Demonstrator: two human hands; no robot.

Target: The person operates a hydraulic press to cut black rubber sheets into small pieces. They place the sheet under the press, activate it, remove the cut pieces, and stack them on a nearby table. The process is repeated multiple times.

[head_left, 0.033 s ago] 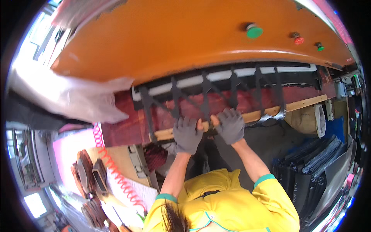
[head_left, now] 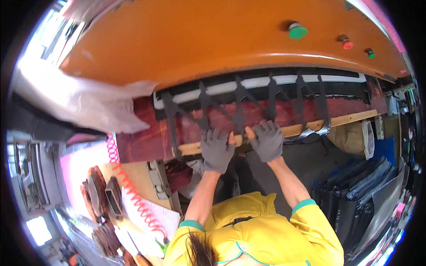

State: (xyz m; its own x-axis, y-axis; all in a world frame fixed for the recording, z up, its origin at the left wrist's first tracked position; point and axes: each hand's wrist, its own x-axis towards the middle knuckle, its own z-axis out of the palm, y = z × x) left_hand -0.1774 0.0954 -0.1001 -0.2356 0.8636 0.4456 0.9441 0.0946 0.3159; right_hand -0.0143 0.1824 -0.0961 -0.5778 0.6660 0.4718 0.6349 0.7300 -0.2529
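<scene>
A black sheet cut into a lattice of strips [head_left: 240,106] stretches from the dark slot under the orange machine cover to a wooden bar [head_left: 295,130] along the near edge. My left hand [head_left: 217,151], in a grey glove with a bare thumb tip, is closed at the bar over the strips near the middle. Beside it, my right hand [head_left: 267,142], gloved the same way, is closed on the lattice too. The thumbs point toward each other, a small gap apart. Palms and the gripped edge are hidden beneath the gloves. A white strip [head_left: 217,89] runs behind the lattice.
The orange cover [head_left: 177,40] carries a large green button [head_left: 297,31], a red and a smaller green one. Clear plastic film [head_left: 102,108] drapes at the left. A red coiled hose [head_left: 133,190] hangs by wooden-looking blocks [head_left: 95,195]. Black sheets [head_left: 355,199] are stacked at right.
The view has shifted slightly. Both hands stay at the wooden bar on the black lattice, with hardly any movement against it.
</scene>
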